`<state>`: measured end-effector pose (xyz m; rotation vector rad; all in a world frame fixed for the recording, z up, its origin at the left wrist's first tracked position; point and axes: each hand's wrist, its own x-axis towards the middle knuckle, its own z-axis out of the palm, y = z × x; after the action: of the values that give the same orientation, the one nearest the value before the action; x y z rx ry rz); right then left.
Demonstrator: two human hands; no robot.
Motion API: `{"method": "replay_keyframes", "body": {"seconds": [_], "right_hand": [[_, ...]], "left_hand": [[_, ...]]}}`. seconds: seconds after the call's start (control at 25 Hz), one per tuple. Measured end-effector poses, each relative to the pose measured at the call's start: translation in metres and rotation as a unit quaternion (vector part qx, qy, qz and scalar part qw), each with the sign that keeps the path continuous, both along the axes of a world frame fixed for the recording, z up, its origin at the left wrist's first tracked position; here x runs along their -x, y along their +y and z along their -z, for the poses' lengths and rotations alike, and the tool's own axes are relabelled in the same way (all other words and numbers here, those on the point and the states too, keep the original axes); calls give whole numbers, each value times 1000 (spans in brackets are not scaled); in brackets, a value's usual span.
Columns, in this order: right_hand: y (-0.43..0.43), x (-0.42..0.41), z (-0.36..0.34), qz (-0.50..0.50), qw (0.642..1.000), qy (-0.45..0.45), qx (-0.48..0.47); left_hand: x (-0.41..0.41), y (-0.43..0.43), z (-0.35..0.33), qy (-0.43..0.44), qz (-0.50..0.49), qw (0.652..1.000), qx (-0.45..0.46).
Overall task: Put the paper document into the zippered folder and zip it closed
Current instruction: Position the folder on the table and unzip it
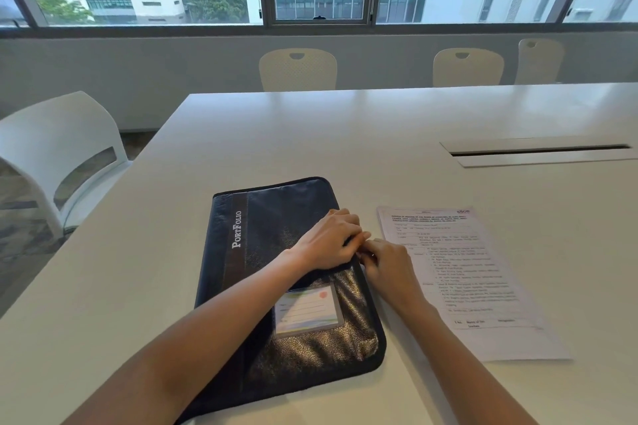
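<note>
Head view: on the white counter (310, 134) the dark zippered folder (310, 348) lies under the left hand (328, 241), whose fingers curl over its right edge. It looks padded and pliable, likely best gripped there. The right hand (390, 266) meets that edge, its grip unclear. Just beyond it lies the thin, floppy paper document (483, 286). The folder's lettering (237, 229) reads "PortFolio"; the sheet's logo (462, 211) reads "slice".

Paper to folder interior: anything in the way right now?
Yes. The zippered folder lies flat with its cover closed, so the paper document beside it on the right has no visible opening. Left hand and right hand sit at the folder's right edge, between the two.
</note>
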<state>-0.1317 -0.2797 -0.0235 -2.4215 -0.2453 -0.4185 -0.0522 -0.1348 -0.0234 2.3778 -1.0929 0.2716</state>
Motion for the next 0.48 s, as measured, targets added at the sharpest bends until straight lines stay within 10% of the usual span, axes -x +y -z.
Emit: {"method": "replay_keyframes", "body": {"seconds": [0.48], "right_hand": [[-17, 52, 5, -44, 998, -12, 38]], "left_hand": [[-8, 0, 4, 26, -7, 1000, -12]]}}
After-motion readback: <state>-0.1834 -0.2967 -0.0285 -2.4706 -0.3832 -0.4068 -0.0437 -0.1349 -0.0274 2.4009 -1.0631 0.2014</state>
